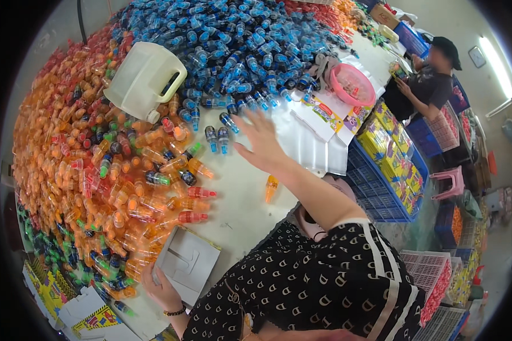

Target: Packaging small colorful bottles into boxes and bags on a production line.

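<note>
My right hand (261,142) reaches over the table with its fingers spread, slightly blurred and holding nothing visible. Near its fingertips lie small dark-bodied bottles with blue tops (223,138), at the front of a large blue heap (239,45). At the lower left, my left hand (162,291) is beside a shallow open cardboard box (189,261), its thumb and fingers apart. The box is grey-white inside, with a cut flap in its base. Just beyond that hand, orange bottles (136,267) are heaped. Whether the left fingertips touch the box or the bottles is unclear.
A translucent jug (145,79) lies on the heap. One orange bottle (271,188) lies apart on the table. A pink basin (352,85) rests on printed cardboard; a blue crate (375,182) of yellow packs stands at right. A co-worker (429,79) works farther back.
</note>
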Motion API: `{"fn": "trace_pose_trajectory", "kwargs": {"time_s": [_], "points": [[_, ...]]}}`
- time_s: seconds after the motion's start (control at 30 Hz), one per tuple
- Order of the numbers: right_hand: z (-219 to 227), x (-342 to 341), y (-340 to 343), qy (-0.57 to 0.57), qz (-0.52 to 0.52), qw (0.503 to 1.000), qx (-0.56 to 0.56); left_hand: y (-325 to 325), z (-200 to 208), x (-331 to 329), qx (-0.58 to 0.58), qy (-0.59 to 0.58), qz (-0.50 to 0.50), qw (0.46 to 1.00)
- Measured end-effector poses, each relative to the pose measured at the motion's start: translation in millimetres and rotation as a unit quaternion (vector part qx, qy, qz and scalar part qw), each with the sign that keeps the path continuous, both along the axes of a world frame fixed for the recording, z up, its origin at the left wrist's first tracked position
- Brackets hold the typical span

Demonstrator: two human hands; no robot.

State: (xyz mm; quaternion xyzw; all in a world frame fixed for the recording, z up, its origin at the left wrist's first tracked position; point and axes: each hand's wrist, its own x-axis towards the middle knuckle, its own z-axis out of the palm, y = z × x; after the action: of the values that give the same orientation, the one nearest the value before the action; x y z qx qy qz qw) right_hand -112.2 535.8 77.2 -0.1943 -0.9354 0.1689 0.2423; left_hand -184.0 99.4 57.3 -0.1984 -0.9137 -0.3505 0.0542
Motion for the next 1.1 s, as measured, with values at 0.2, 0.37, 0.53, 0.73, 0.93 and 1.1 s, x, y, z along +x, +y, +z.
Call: {"fn": "trace_pose_trajectory", "kwargs": {"time_s": [0.2,0.37,0.53,0.73,0.93,1.1], "points": [[-58,99,-28,-0.179,-0.118,0.976,-0.049,3,3,1,0.003,0.012,0.007,1.000],[-63,63,-79,-0.156,-0.010,0.985,-0.075,-1,-1,1,0.002,0.023,0.004,1.000],[-68,-1,-124,-0.122,0.024,0.990,-0.073,3,3,3,0.003,0.010,0.007,1.000],[-72,-59,-144,-0.081,0.030,0.991,-0.101,-1,1,5,-0.039,0.082,-0.011,0.996],[-89,-97,-122,0.150,0.077,0.986,0.004,14,10,13,0.014,0.021,-0.023,0.999],[-76,-116,-141,0.131,0.091,0.987,0.000,13,12,29,0.018,0.017,0.004,1.000]]}}
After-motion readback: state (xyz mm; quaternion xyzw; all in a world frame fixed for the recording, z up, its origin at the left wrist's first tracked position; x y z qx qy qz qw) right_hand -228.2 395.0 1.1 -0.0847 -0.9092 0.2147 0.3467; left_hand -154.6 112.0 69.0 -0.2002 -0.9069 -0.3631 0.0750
